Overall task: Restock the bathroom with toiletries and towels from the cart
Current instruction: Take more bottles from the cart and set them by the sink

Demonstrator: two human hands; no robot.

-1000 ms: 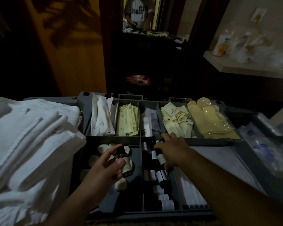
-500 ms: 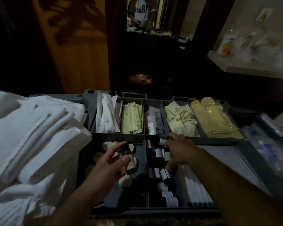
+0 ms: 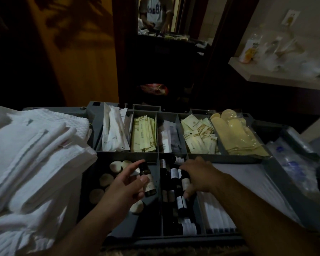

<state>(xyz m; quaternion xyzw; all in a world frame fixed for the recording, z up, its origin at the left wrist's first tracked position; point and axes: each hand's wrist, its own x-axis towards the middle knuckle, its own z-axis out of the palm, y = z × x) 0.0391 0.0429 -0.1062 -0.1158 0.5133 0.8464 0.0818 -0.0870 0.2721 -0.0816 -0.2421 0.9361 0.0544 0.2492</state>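
Observation:
The grey cart tray (image 3: 127, 155) has several compartments. My left hand (image 3: 127, 183) holds a small dark bottle (image 3: 148, 181) with a pale label, upright above the compartment of round soaps (image 3: 105, 180). My right hand (image 3: 198, 174) reaches into the middle compartment of dark bottles (image 3: 181, 202); its fingers curl round one bottle (image 3: 185, 180) there. A stack of folded white towels (image 3: 33, 163) lies on the cart's left side.
The back row holds white sachets (image 3: 115, 132), yellow packets (image 3: 143, 133), cream packets (image 3: 198, 135) and yellow wrapped items (image 3: 235, 133). Plastic-wrapped bottles (image 3: 294, 159) lie at right. A counter (image 3: 277, 78) with clutter stands at far right. A mirror (image 3: 159, 13) ahead reflects a person.
The view has shifted slightly. My left hand still holds its bottle. My right hand has stayed in the bottle compartment, its fingers closing on a bottle.

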